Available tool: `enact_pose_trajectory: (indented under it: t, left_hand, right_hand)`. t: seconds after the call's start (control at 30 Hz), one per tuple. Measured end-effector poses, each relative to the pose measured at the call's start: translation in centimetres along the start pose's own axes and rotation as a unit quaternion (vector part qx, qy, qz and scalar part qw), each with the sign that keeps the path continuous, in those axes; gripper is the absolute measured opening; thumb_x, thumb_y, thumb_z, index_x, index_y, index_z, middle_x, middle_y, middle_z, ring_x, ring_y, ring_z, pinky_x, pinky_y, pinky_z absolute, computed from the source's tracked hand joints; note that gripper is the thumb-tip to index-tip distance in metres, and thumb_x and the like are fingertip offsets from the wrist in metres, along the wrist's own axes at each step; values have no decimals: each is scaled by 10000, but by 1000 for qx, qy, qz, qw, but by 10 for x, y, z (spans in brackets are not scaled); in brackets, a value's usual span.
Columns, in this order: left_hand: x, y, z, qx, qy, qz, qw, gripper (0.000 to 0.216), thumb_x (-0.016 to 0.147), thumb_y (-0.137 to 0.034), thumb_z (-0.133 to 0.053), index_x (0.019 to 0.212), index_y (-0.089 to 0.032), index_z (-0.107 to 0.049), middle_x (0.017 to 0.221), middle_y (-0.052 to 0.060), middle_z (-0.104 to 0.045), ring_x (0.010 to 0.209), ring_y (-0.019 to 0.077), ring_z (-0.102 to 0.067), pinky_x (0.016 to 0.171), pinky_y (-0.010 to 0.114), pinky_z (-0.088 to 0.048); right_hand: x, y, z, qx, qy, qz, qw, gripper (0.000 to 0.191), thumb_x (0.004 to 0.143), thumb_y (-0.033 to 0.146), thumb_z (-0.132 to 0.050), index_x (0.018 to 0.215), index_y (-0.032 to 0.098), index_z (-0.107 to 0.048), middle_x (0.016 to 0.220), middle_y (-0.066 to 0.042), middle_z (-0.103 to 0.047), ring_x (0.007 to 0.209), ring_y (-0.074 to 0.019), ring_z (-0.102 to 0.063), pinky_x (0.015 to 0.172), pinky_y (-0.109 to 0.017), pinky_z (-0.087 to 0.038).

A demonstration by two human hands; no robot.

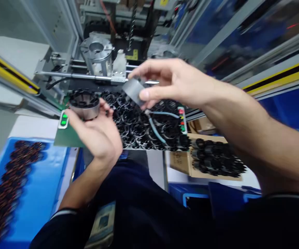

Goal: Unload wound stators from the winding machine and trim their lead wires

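Note:
My left hand holds a round metal stator ring with a black toothed insert, at the left of the work surface. My right hand is raised above the middle and pinches a small grey metal piece between thumb and fingers. Below both hands lies a heap of several black plastic toothed rings on the machine's table. The picture is blurred by motion.
A blue tray at the lower left carries rows of copper-wound parts. A cardboard box at the right holds more black rings. Behind stands a metal fixture, with green-lit buttons and grey cables.

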State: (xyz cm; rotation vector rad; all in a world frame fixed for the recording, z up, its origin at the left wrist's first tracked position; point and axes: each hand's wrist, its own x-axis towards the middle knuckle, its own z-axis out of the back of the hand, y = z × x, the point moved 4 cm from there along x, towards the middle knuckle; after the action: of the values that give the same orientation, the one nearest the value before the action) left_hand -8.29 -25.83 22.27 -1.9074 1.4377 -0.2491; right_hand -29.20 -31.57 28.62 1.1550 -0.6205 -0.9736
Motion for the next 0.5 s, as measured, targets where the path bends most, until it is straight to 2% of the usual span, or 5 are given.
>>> enact_pose_trajectory:
  t: [0.07,0.13,0.23,0.4,0.5]
  left_hand:
    - [1,-1,3,-49,3,-4,999,825,1269,-785,-293,949,-194,-773,939,73,-711,857,170,-645,782,317,-541]
    - [1,1,4,-42,30,12,999,794,1264,-778,-352,980,-196,-812,964,71,-731,887,169,-654,800,287,-564]
    - [-1,2,7,-17,63,52,996,600,1276,-645,-471,1063,-227,-846,1056,68,-755,971,180,-676,858,282,-599]
    - [-4,-6,9,13,76,93,993,365,1192,-593,-720,1145,-254,-846,1245,62,-805,1088,188,-710,876,270,-639]
    - [-6,-12,7,-9,53,128,990,434,1217,-626,-661,1174,-225,-823,1226,80,-788,1044,192,-729,827,273,-645]
  right_hand:
    - [12,4,56,-156,-111,29,981,679,842,555,-1107,1401,289,-828,1364,-47,-850,1160,-231,-776,920,-364,-699]
    - [24,0,112,-300,-202,32,932,671,807,568,-1122,1357,310,-836,1382,-17,-859,1251,-226,-713,1052,-377,-666]
    - [44,-27,171,-420,-248,-14,873,676,801,577,-1115,1376,374,-824,1299,20,-895,1305,-252,-706,1216,-456,-618]
    - [65,-68,193,-495,-198,-138,835,696,902,331,-1065,1544,221,-821,1549,-135,-844,1480,-345,-776,1312,-521,-577]
    - [69,-69,186,-508,-145,-144,837,696,945,279,-1053,1573,108,-808,1565,-238,-826,1497,-311,-784,1306,-467,-542]
